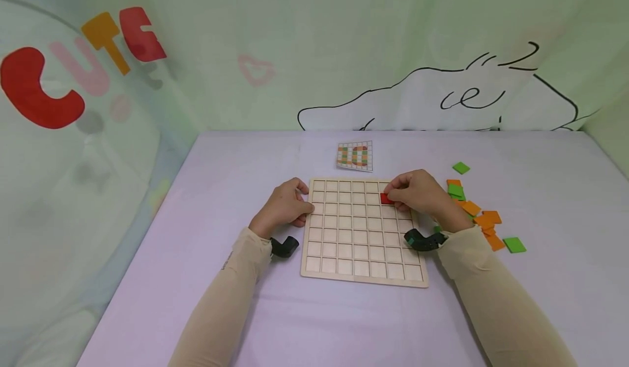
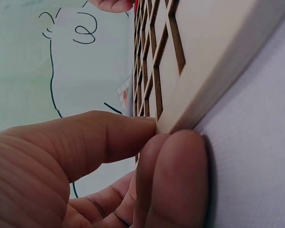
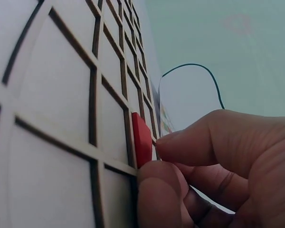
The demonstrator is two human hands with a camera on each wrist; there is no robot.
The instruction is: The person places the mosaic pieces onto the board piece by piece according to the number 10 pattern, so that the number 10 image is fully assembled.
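A pale wooden grid board (image 1: 363,280) lies on the table in the head view, with rows of square recesses. My left hand (image 1: 284,206) holds the board's left edge near its far corner; the left wrist view has the thumb (image 2: 118,135) on the rim and curled fingers (image 2: 178,175) against the side. Over the far right part of the board, my right hand (image 1: 417,191) pinches a small red square tile (image 1: 386,198). In the right wrist view the red tile (image 3: 142,140) sits at a recess, tilted, its near edge partly covered by the fingertips.
Loose orange tiles (image 1: 484,221) and green tiles (image 1: 514,244) lie scattered right of the board, some under the right forearm. Behind the board is a printed pattern card (image 1: 355,155) with coloured squares. A printed curtain (image 1: 245,105) hangs along the table's far edge.
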